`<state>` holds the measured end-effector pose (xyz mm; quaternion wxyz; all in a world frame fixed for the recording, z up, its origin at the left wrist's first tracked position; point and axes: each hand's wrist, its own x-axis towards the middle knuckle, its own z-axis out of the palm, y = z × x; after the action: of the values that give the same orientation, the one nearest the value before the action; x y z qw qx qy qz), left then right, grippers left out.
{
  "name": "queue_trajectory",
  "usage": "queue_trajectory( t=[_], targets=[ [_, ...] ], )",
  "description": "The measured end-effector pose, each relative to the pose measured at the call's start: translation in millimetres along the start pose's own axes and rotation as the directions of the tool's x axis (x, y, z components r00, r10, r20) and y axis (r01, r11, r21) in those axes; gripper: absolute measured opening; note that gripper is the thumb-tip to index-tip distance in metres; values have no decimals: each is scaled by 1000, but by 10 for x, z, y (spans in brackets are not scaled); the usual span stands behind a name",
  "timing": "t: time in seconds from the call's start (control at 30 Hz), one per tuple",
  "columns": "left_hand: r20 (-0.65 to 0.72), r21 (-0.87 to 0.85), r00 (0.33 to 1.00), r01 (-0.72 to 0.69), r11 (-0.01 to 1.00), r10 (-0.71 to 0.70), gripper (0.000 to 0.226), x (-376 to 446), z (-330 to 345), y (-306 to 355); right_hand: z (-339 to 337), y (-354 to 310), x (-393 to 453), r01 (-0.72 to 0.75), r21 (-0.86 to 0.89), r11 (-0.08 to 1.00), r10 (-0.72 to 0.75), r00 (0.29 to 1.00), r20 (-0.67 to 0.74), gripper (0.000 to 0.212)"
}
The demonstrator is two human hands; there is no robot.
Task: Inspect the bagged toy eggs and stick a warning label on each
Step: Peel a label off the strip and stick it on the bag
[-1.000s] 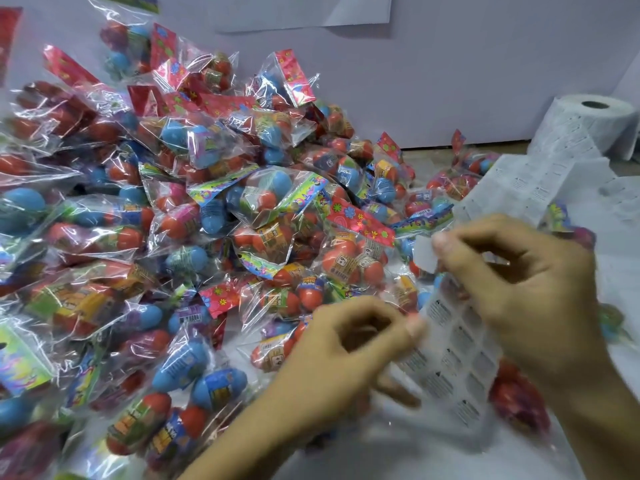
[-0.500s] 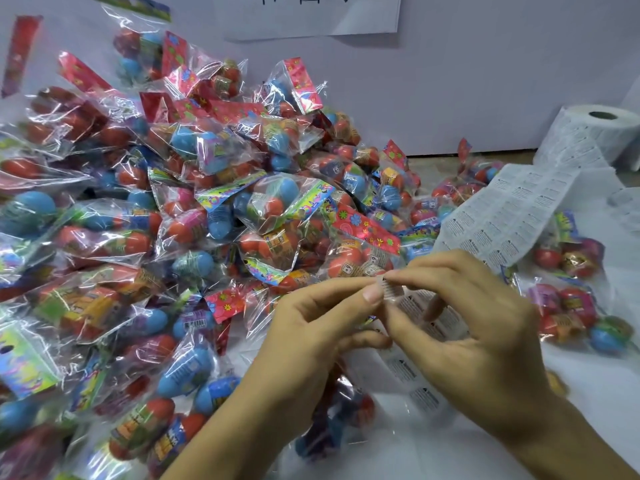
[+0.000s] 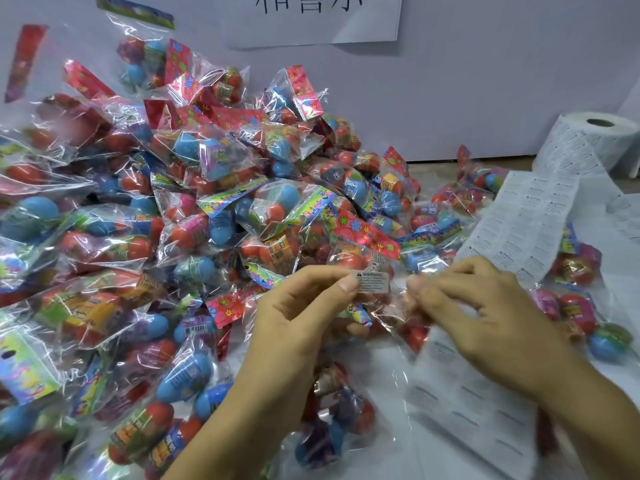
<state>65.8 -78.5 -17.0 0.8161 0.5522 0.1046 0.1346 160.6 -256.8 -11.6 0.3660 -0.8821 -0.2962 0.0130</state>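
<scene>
1. Even, bright light is filling the scene; shadows are staying soft and faint.
2. Glare is glinting off the bags (image 3: 214, 209).
3. The right hand (image 3: 485, 317) is smearing with motion blur.
4. Wide-angle distortion is softening the left edge.

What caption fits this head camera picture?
Left hand pinches a small white warning label above heaped clear bags of toy eggs.

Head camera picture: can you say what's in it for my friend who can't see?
A left hand pinches a small warning label above a bag of toy eggs, while the blurred right hand hovers over a label sheet. A big pile of bagged eggs sits left.
</scene>
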Motion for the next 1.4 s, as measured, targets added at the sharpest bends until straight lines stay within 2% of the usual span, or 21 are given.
queue_trajectory(
  t=[0.07,0.1,0.17,0.2,0.27,0.33,0.37,0.5,0.6,0.7,0.73,0.77,0.8,0.83,0.87,0.97,1.07,1.13,1.27,1.33,1.4],
  targets=[
    [-26,-3,999,-33,999,33,8,18,-23,-2,-77,55,9,-21,-70,997,24,999,42,80],
    [-46,-13,998,-49,999,48,8,26,-30,-3,-108,64,9,-52,-144,988,67,993,97,79],
    [-65,-41,997,-48,998,45,9,37,-28,-12,-144,79,2,-91,-283,955,145,973,178,62],
    [-65,-47,997,-40,998,37,8,41,-28,-19,-143,74,5,-86,-284,955,139,975,171,50],
    [-51,-31,998,-34,999,32,4,45,-36,-34,-132,31,2,-63,-100,993,64,998,8,37],
    [-37,-1,998,-41,999,41,2,42,-42,-37,-149,-8,-7,8,135,991,19,981,-193,40],
    [-23,12,999,-45,999,45,3,38,-38,-41,-158,-20,-14,22,231,973,23,982,-190,44],
    [52,46,997,-65,997,62,12,20,-11,-90,-76,-117,-52,-3,487,873,-52,994,99,35],
    [117,113,991,-85,990,71,14,14,-5,-129,7,-181,-56,-5,571,821,-80,989,124,16],
    [117,192,985,-146,970,125,26,8,-3,-166,11,-164,-59,0,610,793,-60,995,78,15],
    [96,315,969,-245,917,226,31,8,-8,-177,5,-154,-56,13,610,792,-53,997,48,18],
    [88,505,921,-370,780,380,34,23,-20,-188,-2,-141,-50,35,599,800,-50,999,8,21],
    [119,692,840,-452,563,529,38,48,-40,-201,-7,-132,-46,57,588,807,-47,998,-32,23],
    [148,819,763,-451,355,629,44,78,-57,-210,-15,-120,-43,69,591,804,-40,997,-62,23],
    [151,889,740,-391,236,656,52,114,-66,-209,-20,-116,-39,68,608,791,-28,997,-76,22],
    [59,981,859,-145,131,508,63,225,-62,-200,-15,-108,-28,56,659,750,1,996,-87,17],
    [43,999,875,-45,-9,481,62,300,-87,-282,20,-104,-16,40,630,776,16,996,-82,16],
    [66,995,848,-92,24,526,46,320,-107,-305,58,-84,-2,-20,626,779,74,996,-59,14],
    [78,906,791,-311,289,607,20,289,-132,-270,115,-26,27,-114,657,745,201,978,-58,28],
    [57,788,794,-408,461,605,21,236,-123,-187,116,-36,25,-93,688,720,196,978,-73,28],
    [-18,561,864,-409,720,504,17,192,-100,-113,117,-40,11,-18,699,715,145,982,-123,19]
  ],
)
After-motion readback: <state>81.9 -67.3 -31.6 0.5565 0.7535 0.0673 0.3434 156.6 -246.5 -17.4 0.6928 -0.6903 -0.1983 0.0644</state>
